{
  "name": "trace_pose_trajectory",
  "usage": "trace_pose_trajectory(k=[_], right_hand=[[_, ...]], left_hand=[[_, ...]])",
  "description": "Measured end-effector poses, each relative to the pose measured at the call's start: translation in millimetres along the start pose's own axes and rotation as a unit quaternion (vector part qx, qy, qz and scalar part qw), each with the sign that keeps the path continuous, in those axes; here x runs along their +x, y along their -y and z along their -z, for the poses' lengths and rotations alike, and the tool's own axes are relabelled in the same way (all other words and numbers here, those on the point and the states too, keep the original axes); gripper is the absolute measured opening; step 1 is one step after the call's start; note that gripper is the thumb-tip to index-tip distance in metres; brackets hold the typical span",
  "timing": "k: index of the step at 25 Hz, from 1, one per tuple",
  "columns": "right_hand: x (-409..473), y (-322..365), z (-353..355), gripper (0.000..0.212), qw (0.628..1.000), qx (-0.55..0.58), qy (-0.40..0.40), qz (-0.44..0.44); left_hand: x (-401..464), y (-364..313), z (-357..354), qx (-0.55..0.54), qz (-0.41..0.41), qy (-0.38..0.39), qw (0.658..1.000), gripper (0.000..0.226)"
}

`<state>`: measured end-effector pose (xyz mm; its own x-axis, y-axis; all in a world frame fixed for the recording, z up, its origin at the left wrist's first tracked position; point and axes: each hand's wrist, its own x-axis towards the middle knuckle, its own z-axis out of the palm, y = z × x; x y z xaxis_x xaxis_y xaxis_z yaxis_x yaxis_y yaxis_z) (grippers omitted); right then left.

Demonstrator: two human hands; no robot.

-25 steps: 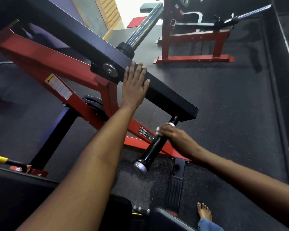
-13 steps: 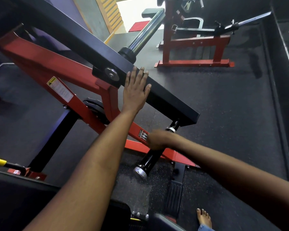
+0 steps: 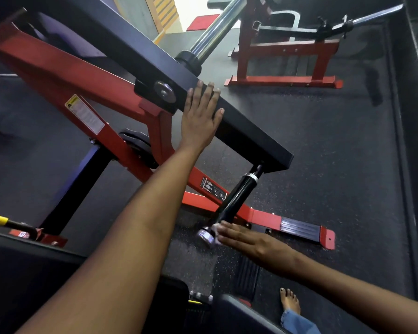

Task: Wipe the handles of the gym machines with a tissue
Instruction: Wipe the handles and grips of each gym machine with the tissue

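- Hands: 2, left (image 3: 199, 116) and right (image 3: 245, 239).
- Black handle (image 3: 237, 196): 1.
- White tissue (image 3: 216, 233): 1.
- Red-framed machines: 2, near (image 3: 65, 78) and far (image 3: 282, 61).
- Bare foot (image 3: 290, 301): 1.
- Chrome bars: 2, thick (image 3: 217, 27) and thin (image 3: 377, 14).

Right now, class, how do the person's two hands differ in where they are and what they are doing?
The left hand lies flat on the black beam, high on the machine; the right hand is low, at the bottom end of the black handle. The left hand touches bare metal; the right hand presses a white tissue against the handle's end cap. Both have straight fingers.
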<state>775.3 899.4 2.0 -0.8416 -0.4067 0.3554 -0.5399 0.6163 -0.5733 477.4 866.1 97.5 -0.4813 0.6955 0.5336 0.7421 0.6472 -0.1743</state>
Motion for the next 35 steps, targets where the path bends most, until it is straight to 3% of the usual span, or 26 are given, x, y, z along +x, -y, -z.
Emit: trace_pose_trajectory(k=[2, 3, 4, 5, 6, 7, 8, 9, 13, 16, 18, 21, 25, 32, 35], right_hand=[[-17.8, 0.9, -15.0, 0.039, 0.99, 0.039, -0.065, -0.118], [-15.7, 3.2, -23.4, 0.035, 0.957, 0.118, -0.119, -0.237], [-3.7, 5.5, -26.8, 0.031, 0.868, 0.263, -0.179, -0.381], [14.2, 5.5, -26.8, 0.027, 0.731, 0.453, -0.193, -0.472], [33.6, 5.7, -26.1, 0.026, 0.598, 0.614, -0.174, -0.484], [50.1, 9.9, -22.4, 0.026, 0.497, 0.713, -0.166, -0.465], [59.5, 17.2, -18.4, 0.027, 0.439, 0.762, -0.169, -0.445], [61.9, 26.6, -15.3, 0.028, 0.414, 0.787, -0.173, -0.424], [45.1, 46.0, -9.7, 0.036, 0.408, 0.769, -0.187, -0.456], [55.5, 47.4, -10.9, 0.039, 0.336, 0.794, -0.197, -0.467], [60.9, 51.4, -11.9, 0.04, 0.32, 0.792, -0.198, -0.481], [59.8, 28.1, 15.7, 0.036, 0.332, 0.755, -0.217, -0.523], [62.6, -34.1, 53.6, 0.037, 0.312, 0.703, -0.344, -0.539], [92.5, -33.9, 52.6, 0.028, 0.337, 0.648, -0.403, -0.551], [84.4, -28.7, 46.3, 0.027, 0.355, 0.674, -0.391, -0.517]], left_hand=[[2.4, -0.8, 2.6, -0.005, 0.009, 0.02, 1.0, 0.051], [1.9, -1.5, 2.8, -0.008, 0.013, 0.03, 0.999, 0.052], [0.4, -2.0, 2.4, -0.008, 0.016, 0.037, 0.999, 0.052], [-0.5, -2.0, 2.6, -0.007, 0.017, 0.038, 0.999, 0.052], [-1.1, -1.9, 2.9, -0.007, 0.018, 0.039, 0.999, 0.052], [-1.7, -2.1, 3.6, -0.009, 0.021, 0.041, 0.999, 0.052], [-2.7, -2.7, 3.8, -0.011, 0.021, 0.043, 0.999, 0.051], [-3.6, -3.7, 4.0, -0.01, 0.02, 0.043, 0.999, 0.051], [-2.7, -6.9, 6.2, -0.011, 0.019, 0.051, 0.998, 0.052], [-3.4, -4.7, 6.1, -0.011, 0.025, 0.054, 0.998, 0.053], [-5.0, -5.4, 6.0, -0.008, 0.024, 0.054, 0.998, 0.053], [-3.7, -6.6, 5.2, -0.012, 0.022, 0.052, 0.998, 0.052], [-4.1, -6.2, 5.1, -0.013, 0.024, 0.049, 0.998, 0.052], [-2.1, -5.8, 5.7, -0.008, 0.03, 0.05, 0.998, 0.053], [-3.6, -7.1, 5.5, 0.001, 0.031, 0.054, 0.998, 0.053]])
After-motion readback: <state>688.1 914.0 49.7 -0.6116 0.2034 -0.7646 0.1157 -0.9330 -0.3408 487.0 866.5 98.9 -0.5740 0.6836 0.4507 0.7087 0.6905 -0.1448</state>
